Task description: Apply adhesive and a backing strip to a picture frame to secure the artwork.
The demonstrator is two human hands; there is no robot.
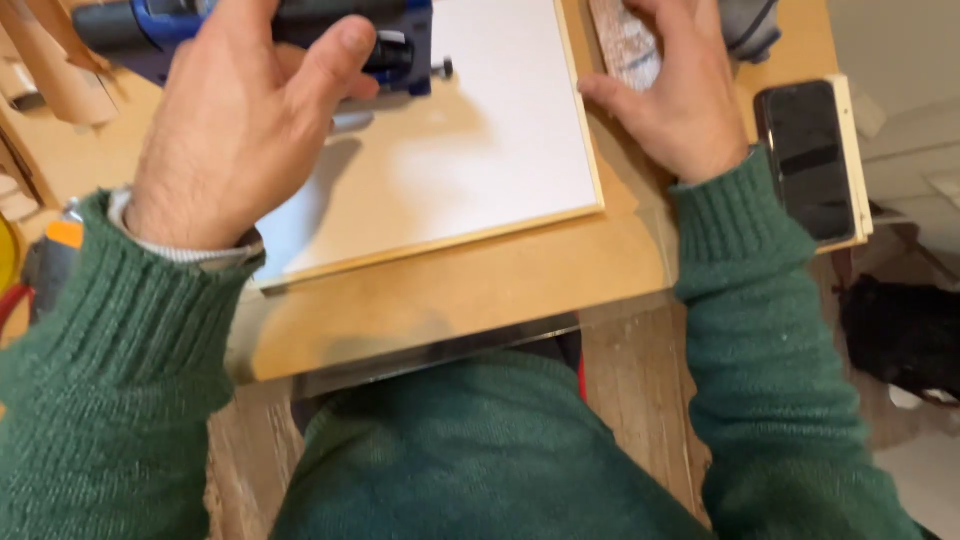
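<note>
My left hand (235, 110) is wrapped around a blue and black power tool (400, 45) whose tip hangs just over a white panel (470, 150) with a pale wood edge. The panel lies flat on a light wooden tabletop (480, 285). My right hand (675, 95) rests on the table just past the panel's right edge, fingers on a pale speckled strip (622, 40). Both arms wear green knitted sleeves.
A black phone (805, 160) lies on the table's right edge. Brown paper or cardboard pieces (55, 60) sit at the far left. A dark bag (905, 335) lies on the floor to the right. Wooden floor planks (630, 400) show below the table.
</note>
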